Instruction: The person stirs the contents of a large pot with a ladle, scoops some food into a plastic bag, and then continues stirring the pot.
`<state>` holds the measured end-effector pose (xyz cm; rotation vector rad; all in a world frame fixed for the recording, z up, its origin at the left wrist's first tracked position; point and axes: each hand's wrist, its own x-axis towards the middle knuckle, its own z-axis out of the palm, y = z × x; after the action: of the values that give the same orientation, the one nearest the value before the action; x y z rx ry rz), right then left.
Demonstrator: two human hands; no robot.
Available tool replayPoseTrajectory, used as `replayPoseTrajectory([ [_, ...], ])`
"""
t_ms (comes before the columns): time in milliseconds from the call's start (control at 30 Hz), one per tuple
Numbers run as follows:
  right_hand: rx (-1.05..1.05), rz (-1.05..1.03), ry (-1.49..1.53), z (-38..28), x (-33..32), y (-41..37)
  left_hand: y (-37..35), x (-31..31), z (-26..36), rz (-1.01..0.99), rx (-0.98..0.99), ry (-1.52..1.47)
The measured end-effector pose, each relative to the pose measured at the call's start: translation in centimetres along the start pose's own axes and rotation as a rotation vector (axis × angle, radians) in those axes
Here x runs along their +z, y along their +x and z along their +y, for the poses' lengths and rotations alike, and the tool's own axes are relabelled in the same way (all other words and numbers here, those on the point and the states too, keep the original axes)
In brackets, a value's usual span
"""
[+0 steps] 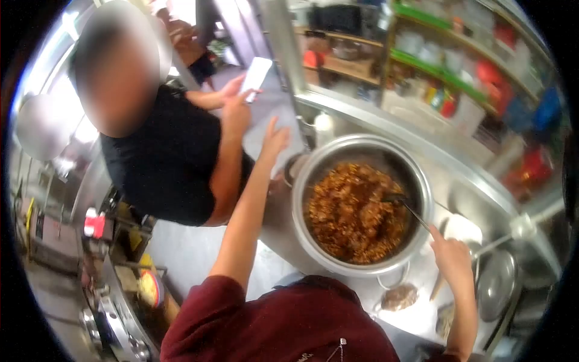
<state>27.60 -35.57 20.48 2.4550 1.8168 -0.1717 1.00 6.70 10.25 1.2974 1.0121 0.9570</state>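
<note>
A large round metal pot [300,214] holds a brown, chunky stew [356,211] with small pale-brown pieces throughout. My right hand [451,258] is closed around the handle of a ladle [416,215] at the pot's right rim. The ladle's dark head rests in the stew, partly sunk. My left hand [277,139] is stretched forward in the air, left of the pot, with at least one finger extended and nothing in it. Close by that hand, a co-worker in a black shirt [163,157] holds a white phone [256,78] in both hands.
A plastic bag with brown contents [399,297] lies below the pot on the counter. A round metal lid [497,285] leans at the right. Shelves with green edges [440,72] hold goods beyond a metal frame. Pans [114,320] stand at lower left.
</note>
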Motion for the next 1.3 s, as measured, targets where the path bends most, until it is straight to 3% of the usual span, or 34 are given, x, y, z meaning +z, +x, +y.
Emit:
replayPoseTrajectory([
  [33,0.013,0.003,-0.002,0.1,0.2,0.0,1.3,0.7,3.6,0.075,0.064,0.048],
  [133,0.024,-0.031,-0.029,0.0,0.8,-0.5,1.9,1.1,14.7,-0.05,-0.005,-0.281],
  [200,0.029,-0.064,-0.016,-0.7,-0.1,-0.3,0.4,3.1,15.7,-0.052,0.144,-0.279],
  [267,0.026,-0.046,-0.02,-0.6,0.7,-0.3,-0.4,5.3,12.4,-0.082,0.399,-0.248],
  [333,0.033,-0.023,-0.006,-0.2,1.5,-0.6,-2.0,5.6,8.3,-0.058,0.273,0.089],
  [467,0.066,-0.039,0.03,0.2,2.2,-0.8,-1.1,0.6,-4.4,0.106,0.338,0.385],
  [633,0.035,0.033,0.032,0.6,2.8,-1.0,-4.2,-2.2,-9.5,0.099,0.072,0.563],
  [700,0.01,0.066,0.022,0.6,2.5,-0.8,-4.6,-2.3,-10.8,-0.085,-0.102,0.527],
  [733,0.007,0.072,0.019,0.5,2.2,-0.8,-3.1,-2.7,-14.8,0.017,-0.055,0.507],
  [800,0.0,0.083,0.01,0.3,1.7,-0.9,-3.1,-2.7,-15.1,-0.005,-0.065,0.42],
  [933,-0.006,0.05,-0.007,0.5,1.2,-1.2,-6.1,-0.2,-10.2,0.007,-0.197,0.219],
  [1033,-0.014,0.037,-0.037,0.6,1.8,-1.0,-7.5,0.7,-7.7,-0.018,-0.089,0.257],
  [1067,0.004,0.012,-0.033,0.3,1.7,-0.8,-5.8,-0.1,-9.9,-0.048,0.104,0.458],
  [1100,0.029,-0.017,-0.028,0.4,1.8,-0.9,-5.8,0.0,-10.2,-0.041,0.099,0.409],
  [1133,-0.049,0.066,-0.014,0.8,2.4,-1.1,-5.5,-0.2,-10.4,-0.059,0.049,0.382],
  [1300,-0.033,0.017,-0.048,0.8,2.3,-1.1,-7.0,-0.2,-5.5,-0.131,-0.203,0.229],
])
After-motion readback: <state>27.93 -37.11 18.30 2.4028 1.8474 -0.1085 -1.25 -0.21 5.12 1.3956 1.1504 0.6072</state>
